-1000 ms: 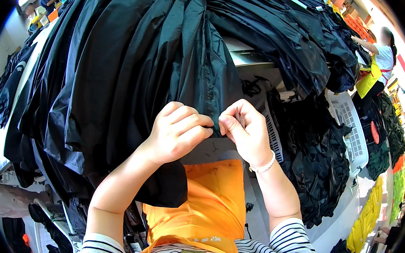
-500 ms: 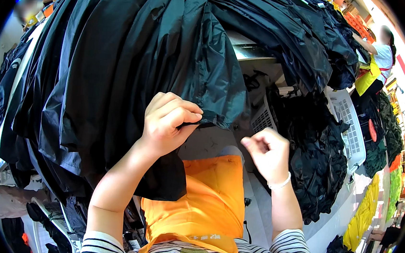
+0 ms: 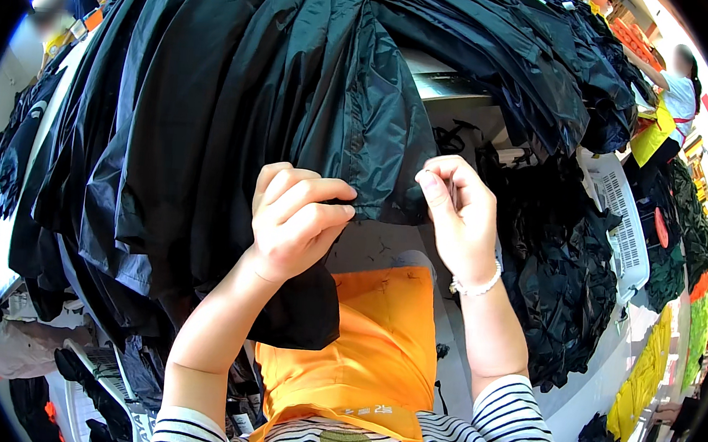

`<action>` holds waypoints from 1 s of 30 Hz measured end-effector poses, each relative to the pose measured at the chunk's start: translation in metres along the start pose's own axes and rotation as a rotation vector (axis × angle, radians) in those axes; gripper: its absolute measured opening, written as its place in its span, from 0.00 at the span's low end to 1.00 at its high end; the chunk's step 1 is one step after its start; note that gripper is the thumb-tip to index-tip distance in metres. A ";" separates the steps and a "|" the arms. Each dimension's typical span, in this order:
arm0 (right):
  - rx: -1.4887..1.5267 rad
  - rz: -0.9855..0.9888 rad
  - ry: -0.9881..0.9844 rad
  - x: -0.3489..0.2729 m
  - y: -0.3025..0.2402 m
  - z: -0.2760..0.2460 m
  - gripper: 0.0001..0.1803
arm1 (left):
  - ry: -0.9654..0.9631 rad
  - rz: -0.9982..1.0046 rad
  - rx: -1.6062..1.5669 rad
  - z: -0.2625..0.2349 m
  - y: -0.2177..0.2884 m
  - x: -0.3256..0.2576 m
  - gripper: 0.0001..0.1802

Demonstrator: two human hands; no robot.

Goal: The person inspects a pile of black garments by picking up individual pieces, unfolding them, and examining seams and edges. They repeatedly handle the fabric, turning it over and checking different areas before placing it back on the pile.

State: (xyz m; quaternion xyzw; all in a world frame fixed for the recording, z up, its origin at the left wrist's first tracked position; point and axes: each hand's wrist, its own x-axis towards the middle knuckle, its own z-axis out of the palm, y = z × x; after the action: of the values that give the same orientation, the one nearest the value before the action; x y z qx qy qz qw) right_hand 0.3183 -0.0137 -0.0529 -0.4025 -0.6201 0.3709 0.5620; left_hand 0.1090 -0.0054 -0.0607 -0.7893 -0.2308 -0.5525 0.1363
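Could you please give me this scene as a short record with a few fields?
Left hand: pinching the lower edge of a black garment
Right hand: raised beside that edge, fingers curled, hold unclear
Wrist: beaded bracelet on the right
Clothing: orange apron, striped top
Right side: white basket, heap of black fabric

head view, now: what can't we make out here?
- Left hand: fingertips curl under the black cloth edge, so the grip is hidden.
- Right hand: whatever its pinched fingers hold is too small to tell.
- White basket: contents hidden by dark cloth.
- Table top: covered by cloth.
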 end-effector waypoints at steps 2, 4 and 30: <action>-0.075 -0.019 -0.042 -0.004 0.002 -0.010 0.08 | 0.046 -0.001 -0.007 -0.001 0.001 0.000 0.15; -0.329 -0.103 -0.160 -0.013 0.001 -0.026 0.10 | 0.084 -0.010 -0.007 -0.002 0.001 0.000 0.15; -0.214 -0.270 -0.332 0.002 -0.036 0.007 0.10 | 0.005 0.043 0.063 -0.013 0.004 0.006 0.14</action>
State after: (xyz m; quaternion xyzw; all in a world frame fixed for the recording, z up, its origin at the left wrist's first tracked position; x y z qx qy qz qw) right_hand 0.3079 -0.0265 -0.0203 -0.3068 -0.7881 0.2855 0.4509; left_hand 0.1026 -0.0135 -0.0500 -0.7879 -0.2307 -0.5439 0.1738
